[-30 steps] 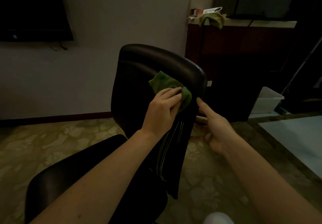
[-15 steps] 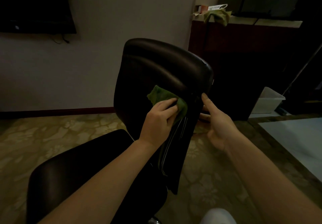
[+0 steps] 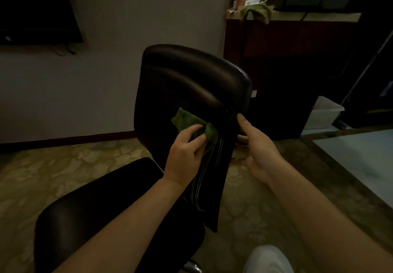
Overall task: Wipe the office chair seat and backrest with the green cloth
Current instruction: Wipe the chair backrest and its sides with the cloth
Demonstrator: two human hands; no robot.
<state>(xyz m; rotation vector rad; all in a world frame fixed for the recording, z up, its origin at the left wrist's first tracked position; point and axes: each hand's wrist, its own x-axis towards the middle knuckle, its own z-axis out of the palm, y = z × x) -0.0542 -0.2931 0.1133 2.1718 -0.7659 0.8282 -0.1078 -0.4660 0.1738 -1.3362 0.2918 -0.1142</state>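
The green cloth (image 3: 192, 122) is held bunched under the curled fingers of the left hand (image 3: 185, 147) and is pressed flat against the lower right part of the backrest (image 3: 187, 81), on its front face. One straight finger of the right hand (image 3: 258, 145) is laid against the right edge of the backrest, just beside the cloth. The other fingers are partly hidden behind that edge, so whether the edge is clasped cannot be told. The backrest is judged to be steadied by this hand.

The backrest step is judged to be in hand, with the seat (image 3: 102, 198), nearer and to the left, yet to be treated. For the next move, pressure would have to be kept on the cloth while it is drawn across the remaining face, and the chair would have to be held against swivelling.

Two hands are counted, and one chair with one backrest and one seat. Two green cloths are seen: the one in use, and a second cloth (image 3: 257, 11) draped over the far counter (image 3: 319, 16) at the right. One white bin (image 3: 323, 113) stands on the floor below that counter.
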